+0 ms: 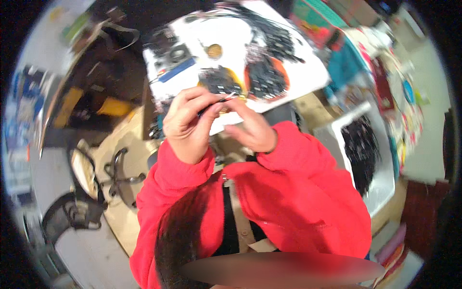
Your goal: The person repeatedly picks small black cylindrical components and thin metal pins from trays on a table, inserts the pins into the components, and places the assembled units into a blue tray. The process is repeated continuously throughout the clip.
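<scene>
Both my hands meet over the near edge of the white table, with red sleeves behind them. My left hand (188,123) is closed, thumb and fingers pinching a thin dark piece with a whitish end (230,97), which looks like a short wire. Its exact kind is blurred. My right hand (250,126) closes on the whitish end from the other side. Just beyond the fingers, a yellow round tray (237,82) holds a heap of small black parts. Beside it stands an orange round tray (285,72) heaped with similar black pieces.
On the table (231,31) are a blue bar-shaped object (177,70), a small round brownish container (214,51) and a bundle of black cables (276,41). A white foam box (382,188) with black strands stands at right. An office chair (72,212) is at left.
</scene>
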